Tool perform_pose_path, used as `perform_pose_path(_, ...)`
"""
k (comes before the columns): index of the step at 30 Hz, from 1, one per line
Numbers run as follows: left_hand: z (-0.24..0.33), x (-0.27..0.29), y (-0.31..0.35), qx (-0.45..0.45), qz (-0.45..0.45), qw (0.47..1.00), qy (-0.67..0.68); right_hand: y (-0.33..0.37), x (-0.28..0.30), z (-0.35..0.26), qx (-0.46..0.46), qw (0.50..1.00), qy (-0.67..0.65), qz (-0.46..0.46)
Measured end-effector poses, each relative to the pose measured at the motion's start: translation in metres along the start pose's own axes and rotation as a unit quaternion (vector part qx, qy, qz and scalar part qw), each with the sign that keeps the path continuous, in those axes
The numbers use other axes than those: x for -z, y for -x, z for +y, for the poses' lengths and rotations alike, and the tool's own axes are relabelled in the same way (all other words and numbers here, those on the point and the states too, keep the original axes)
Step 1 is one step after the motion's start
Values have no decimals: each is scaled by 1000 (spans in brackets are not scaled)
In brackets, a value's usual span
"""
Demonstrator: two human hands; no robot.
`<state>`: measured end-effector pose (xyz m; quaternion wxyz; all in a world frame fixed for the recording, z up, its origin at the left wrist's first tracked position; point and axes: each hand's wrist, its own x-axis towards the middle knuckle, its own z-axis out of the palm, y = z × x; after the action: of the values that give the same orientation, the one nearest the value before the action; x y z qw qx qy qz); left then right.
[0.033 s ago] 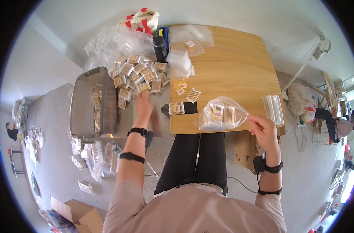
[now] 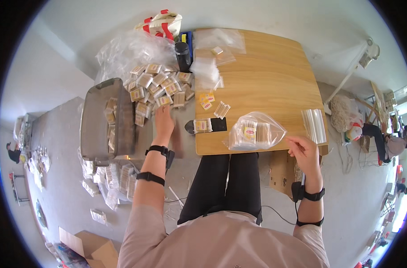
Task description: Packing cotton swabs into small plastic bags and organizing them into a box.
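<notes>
My left hand [image 2: 164, 121] reaches to the near edge of a heap of small cotton swab packets [image 2: 171, 85]. Its fingertips are against a packet [image 2: 163, 100], and their grip is hidden. My right hand [image 2: 303, 146] hovers at the table's front edge, fingers loosely bent and apart, just off the corner of a clear plastic bag [image 2: 272, 123]. Inside that bag stand cotton swab packets [image 2: 249, 130] with a yellow label. Left of the bag, another swab packet [image 2: 202, 125] rests on a black holder [image 2: 219, 124]. Loose cotton swabs [image 2: 221, 109] and yellow cards [image 2: 206, 100] lie behind it.
A grey plastic bin [image 2: 88, 120] with packets inside stands at the left. Flat clear bags [image 2: 205, 71] lie on the wooden table [image 2: 270, 67], with more [image 2: 314, 126] at its right edge. A black bottle [image 2: 183, 56] stands behind the heap. An open carton [image 2: 103, 252] sits on the floor.
My right fingers have come away from the bag's corner, which they were touching a moment ago. My left hand stays at the heap.
</notes>
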<state>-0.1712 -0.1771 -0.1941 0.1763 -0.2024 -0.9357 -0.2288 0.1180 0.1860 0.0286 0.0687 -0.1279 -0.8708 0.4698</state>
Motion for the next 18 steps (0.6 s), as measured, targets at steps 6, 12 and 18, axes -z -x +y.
perform_pose_path(6, -35, -21, -9, -90, -82, 985, -123, 36, -11, 43, -131, 984, -82, 91)
perform_pose_path(12, -41, -20, -19, -75, -36, 991, -105, 55, -25, 54, -188, 972, -124, 66)
perform_pose_path(18, -62, 15, -21, -73, 73, 992, -69, 44, -35, 48, -145, 976, -153, 56)
